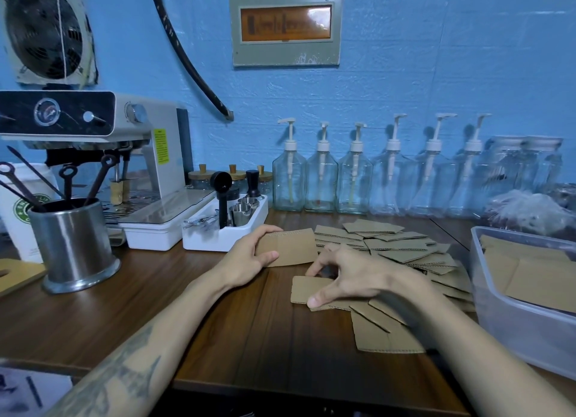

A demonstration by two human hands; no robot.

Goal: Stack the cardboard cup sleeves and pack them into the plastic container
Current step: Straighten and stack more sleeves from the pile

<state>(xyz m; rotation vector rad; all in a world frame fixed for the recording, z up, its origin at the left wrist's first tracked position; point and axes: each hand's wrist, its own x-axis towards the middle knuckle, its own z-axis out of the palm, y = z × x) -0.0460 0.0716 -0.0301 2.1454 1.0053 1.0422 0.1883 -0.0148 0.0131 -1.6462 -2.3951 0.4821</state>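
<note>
My left hand (249, 254) grips a small stack of brown cardboard cup sleeves (293, 247), held on edge just above the wooden counter. To its right, my right hand (346, 276) rests with its fingertips closing on a flat sleeve (304, 290) lying on the counter. Behind and to the right of that hand, a loose heap of sleeves (402, 248) is spread out, and more sleeves (380, 332) lie nearer to me. The clear plastic container (498, 317) stands at the right edge and holds several sleeves (536, 276) flat inside.
An espresso machine (93, 136), a steel utensil cup (73, 245) and a white tray of coffee tools (224, 223) stand at the left. A row of glass pump bottles (352, 180) lines the blue wall. The counter's front edge (280, 388) runs close below my forearms.
</note>
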